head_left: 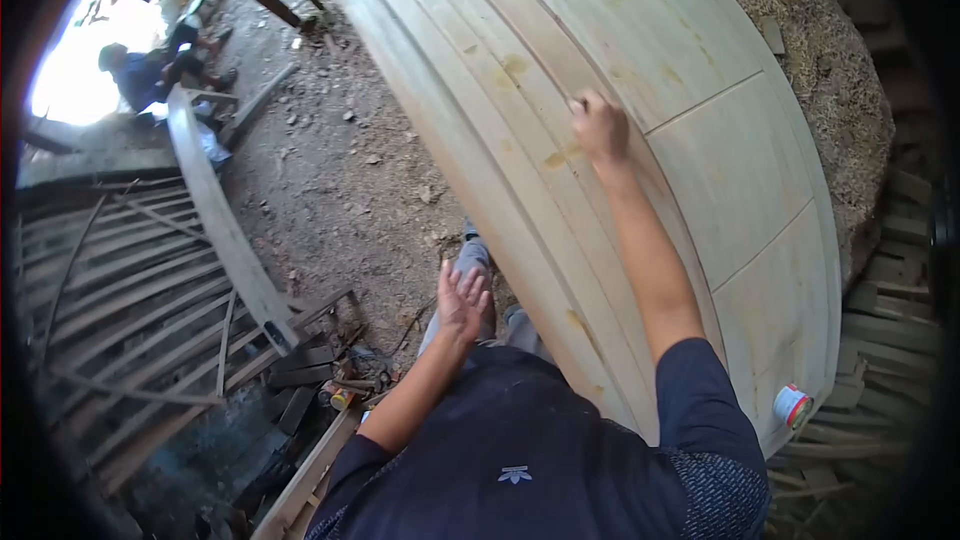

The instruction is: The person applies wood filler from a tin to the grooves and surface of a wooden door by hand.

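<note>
Wooden panel [560,230]: shows scattered smears [515,64], mostly bare; curls fingers of R hand [603,130], 1 o'clk, can't tell if pinching; spreads L hand's [462,312], 11 o'clk.

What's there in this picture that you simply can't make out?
All in the head view:
- Whether the right hand pinches something: its curled fingers hide this, and the detail is too small.
- What holds up the wooden panel: hidden beneath it.
- The writing on the red-and-white can: too small.
- What the other person is doing: far off and blurred, beside bright glare.
</note>
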Available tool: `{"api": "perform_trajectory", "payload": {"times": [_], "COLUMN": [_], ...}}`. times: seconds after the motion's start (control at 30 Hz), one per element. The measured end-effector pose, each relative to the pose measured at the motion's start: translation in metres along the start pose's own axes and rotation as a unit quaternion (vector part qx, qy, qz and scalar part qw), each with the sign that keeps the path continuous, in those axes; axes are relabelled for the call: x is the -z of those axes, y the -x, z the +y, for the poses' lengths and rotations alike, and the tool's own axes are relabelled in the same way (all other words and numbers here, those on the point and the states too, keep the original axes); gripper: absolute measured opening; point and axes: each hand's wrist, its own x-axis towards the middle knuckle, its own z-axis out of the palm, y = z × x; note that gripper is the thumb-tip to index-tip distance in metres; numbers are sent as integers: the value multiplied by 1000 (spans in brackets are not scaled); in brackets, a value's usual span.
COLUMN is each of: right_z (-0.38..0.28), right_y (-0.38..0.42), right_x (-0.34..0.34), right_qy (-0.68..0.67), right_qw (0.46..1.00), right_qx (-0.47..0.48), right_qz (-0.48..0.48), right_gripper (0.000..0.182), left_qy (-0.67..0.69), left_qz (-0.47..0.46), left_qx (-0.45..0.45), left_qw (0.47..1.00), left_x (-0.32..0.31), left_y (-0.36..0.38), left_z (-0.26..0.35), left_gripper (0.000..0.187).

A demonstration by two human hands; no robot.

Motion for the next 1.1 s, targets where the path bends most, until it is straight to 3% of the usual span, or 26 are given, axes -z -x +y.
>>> {"api": "perform_trajectory", "payload": {"times": [0.07,0.13,0.2,0.3,0.33,0.4,0.47,0.53,0.63,0.7,0.73,0.8,0.9,1.1], "right_z": [-11,-20,-7,1,-2,-16,-39,-52,-41,-20,-10,-10,-27,-75], "right_y": [-37,-50,-17,34,19,-13,-79,-119,-78,-14,12,34,-9,-188], "right_x": [-17,-23,0,35,28,3,-33,-60,-33,-5,8,26,4,-103], "right_qy": [18,-6,-22,-8,-7,-31,-39,-14,-25,-18,-19,38,35,10], "right_qw": [1000,999,1000,999,1000,999,999,999,999,998,999,996,998,999], "right_qx": [-16,31,6,-35,-30,-26,15,42,26,-58,-44,-74,-40,38], "right_qz": [3,11,-4,-2,-5,-8,8,-11,-9,-26,-3,-29,-38,-26], "right_gripper": [15,16,16,11,11,9,7,7,9,9,10,10,12,14], "left_qy": [-12,-3,10,19,25,-3,14,-3,-59,-67,-76,-54,-100,-186], "left_qz": [-9,-17,-30,-90,-89,-89,-112,-128,-71,-58,-45,-49,-82,-76], "left_qx": [-4,12,24,-34,-35,-153,-164,-229,-304,-338,-365,-365,-381,-373], "left_qw": [1000,1000,999,995,995,984,980,965,948,937,927,928,915,906], "left_x": [-14,-32,-51,-89,-103,-129,-152,-149,-167,-164,-164,-165,-163,-157], "left_y": [-16,-37,-61,-84,-87,-88,-91,-117,-118,-129,-136,-138,-125,-121], "left_z": [20,41,67,111,124,148,168,176,195,196,197,197,192,210], "left_gripper": [103,97,92,78,78,68,67,61,65,67,70,75,81,85]}}
